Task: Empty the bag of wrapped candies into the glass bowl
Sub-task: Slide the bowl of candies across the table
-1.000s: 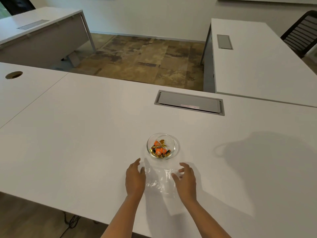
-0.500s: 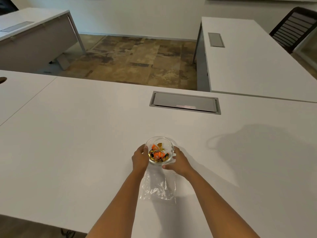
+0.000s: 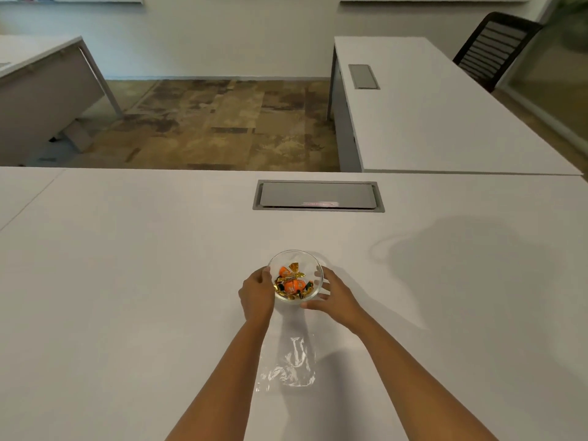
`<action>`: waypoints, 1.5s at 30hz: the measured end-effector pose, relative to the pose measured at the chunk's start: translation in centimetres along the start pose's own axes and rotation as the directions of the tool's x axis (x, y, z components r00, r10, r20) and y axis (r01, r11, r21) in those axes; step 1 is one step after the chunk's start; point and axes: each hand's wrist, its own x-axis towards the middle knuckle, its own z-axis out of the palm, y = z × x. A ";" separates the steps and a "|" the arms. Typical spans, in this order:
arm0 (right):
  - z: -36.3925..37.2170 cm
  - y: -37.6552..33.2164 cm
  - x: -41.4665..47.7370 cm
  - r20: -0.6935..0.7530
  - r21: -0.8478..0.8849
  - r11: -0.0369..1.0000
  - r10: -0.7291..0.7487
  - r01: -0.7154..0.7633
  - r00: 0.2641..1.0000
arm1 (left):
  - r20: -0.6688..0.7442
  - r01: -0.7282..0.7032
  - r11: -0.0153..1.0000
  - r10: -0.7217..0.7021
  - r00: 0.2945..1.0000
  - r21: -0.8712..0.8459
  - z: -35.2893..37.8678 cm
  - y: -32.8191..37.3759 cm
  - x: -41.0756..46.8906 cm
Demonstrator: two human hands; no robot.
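Note:
A small glass bowl (image 3: 297, 258) stands on the white table (image 3: 127, 281) and holds several orange and gold wrapped candies (image 3: 291, 281). My left hand (image 3: 256, 294) grips the bowl's left side. My right hand (image 3: 334, 296) cups its right side, fingers curled around the rim. A clear plastic bag (image 3: 291, 364) lies flat and crumpled on the table between my forearms, nearer to me than the bowl; I see no candy in it.
A grey cable hatch (image 3: 318, 195) is set into the table beyond the bowl. Another white desk (image 3: 445, 122) stands at the right with a black chair (image 3: 493, 49) behind it. A third desk (image 3: 41, 78) is at the far left.
Both hands left the flat bag, reached forward and closed on the sides of the bowl. The bag stays on the table, now farther behind the hands.

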 end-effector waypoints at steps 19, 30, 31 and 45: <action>-25.6 -1.9 0.1 -0.188 -0.052 0.999 -0.013 0.004 0.982 | 0.309 -0.072 0.993 0.097 0.946 -0.092 20.3 12.5 -4.4; -34.7 2.5 1.6 -0.134 -0.056 0.991 0.113 -0.121 0.985 | 0.401 0.006 0.999 0.007 0.916 -0.032 30.1 11.9 -5.7; -35.1 2.8 1.9 -0.127 -0.054 0.990 0.122 -0.130 0.984 | 0.404 0.010 1.000 0.001 0.915 -0.024 30.6 11.9 -5.6; -37.9 5.0 4.4 -0.080 -0.097 0.974 0.198 -0.205 0.977 | 0.400 0.021 0.999 -0.032 0.916 0.031 34.3 10.8 -4.8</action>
